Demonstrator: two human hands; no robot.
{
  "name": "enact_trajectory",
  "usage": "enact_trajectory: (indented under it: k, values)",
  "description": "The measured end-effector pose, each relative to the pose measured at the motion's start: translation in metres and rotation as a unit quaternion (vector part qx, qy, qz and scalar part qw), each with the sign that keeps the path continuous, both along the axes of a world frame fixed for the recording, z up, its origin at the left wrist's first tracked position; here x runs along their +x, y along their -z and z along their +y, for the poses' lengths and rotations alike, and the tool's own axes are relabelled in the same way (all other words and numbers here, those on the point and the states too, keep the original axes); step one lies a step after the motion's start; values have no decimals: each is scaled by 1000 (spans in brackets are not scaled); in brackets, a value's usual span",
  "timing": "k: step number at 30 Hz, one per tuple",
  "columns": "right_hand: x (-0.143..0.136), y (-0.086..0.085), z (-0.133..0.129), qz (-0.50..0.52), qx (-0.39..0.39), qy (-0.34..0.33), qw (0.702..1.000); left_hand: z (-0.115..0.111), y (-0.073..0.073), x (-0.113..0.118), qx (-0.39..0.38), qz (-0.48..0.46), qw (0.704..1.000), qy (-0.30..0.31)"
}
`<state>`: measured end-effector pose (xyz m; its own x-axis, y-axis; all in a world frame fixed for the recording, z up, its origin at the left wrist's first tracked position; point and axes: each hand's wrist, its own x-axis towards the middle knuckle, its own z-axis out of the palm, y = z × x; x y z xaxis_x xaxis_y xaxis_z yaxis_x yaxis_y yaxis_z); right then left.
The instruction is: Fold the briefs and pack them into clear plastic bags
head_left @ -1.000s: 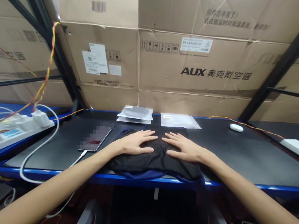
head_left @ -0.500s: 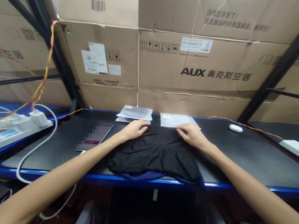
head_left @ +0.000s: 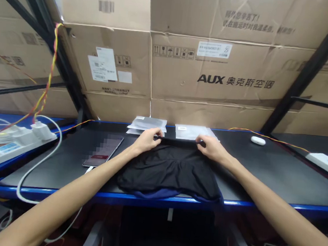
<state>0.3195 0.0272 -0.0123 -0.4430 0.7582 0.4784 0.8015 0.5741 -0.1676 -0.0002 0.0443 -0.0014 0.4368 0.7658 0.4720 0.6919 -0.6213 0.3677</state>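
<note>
Pinches the far edge of a black cloth (head_left: 174, 168) with left hand (head_left: 147, 140) and right hand (head_left: 211, 147), set apart, presumably to hold that edge straight; rests the remainder on the dark tabletop (head_left: 266, 175), presumably for support.

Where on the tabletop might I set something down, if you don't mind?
Widest bare patch: the tabletop between the right forearm, white oval object and blue front edge. A smaller one lies between the white cable and phone. Crowded middle: black garment, left hand, right hand, plastic packets.
</note>
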Motion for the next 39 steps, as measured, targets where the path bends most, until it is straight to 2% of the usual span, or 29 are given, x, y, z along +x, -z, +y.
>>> enact_trajectory:
  k: [3, 5, 10, 14, 19, 23, 26, 28, 32, 35, 39]
  values:
    - [5, -2, -12, 27, -8, -26, 999, -8, -10, -4, 4, -32, 998, 46]
    - [8, -2, -21, 15, -11, -42, 999, -15, -15, -7, 23, -10, 997, 79]
    - [9, 1, -41, -36, -26, -72, 996, -35, -12, -18, 50, 76, 986, 141]
    - [9, 4, -53, -65, -41, -90, 993, -46, -4, -24, 33, 128, 981, 145]
    - [11, 4, -58, -69, -58, -82, 992, -48, -2, -24, 23, 136, 981, 136]
    - [11, 3, -59, -65, -60, -82, 993, -50, -8, -23, 15, 133, 982, 131]
    - [12, -1, -68, -28, -35, -93, 995, -58, -19, -24, 17, 83, 988, 131]
    - [12, -5, -78, 14, -25, -119, 993, -67, -30, -25, -13, 57, 988, 145]
    - [14, -12, -107, 75, -57, -180, 979, -89, -49, -32, -170, 99, 962, 187]
    - [17, -13, -125, 74, -116, -198, 970, -103, -52, -40, -246, 140, 935, 215]
    - [21, -10, -134, 48, -175, -180, 967, -111, -49, -47, -258, 154, 926, 231]
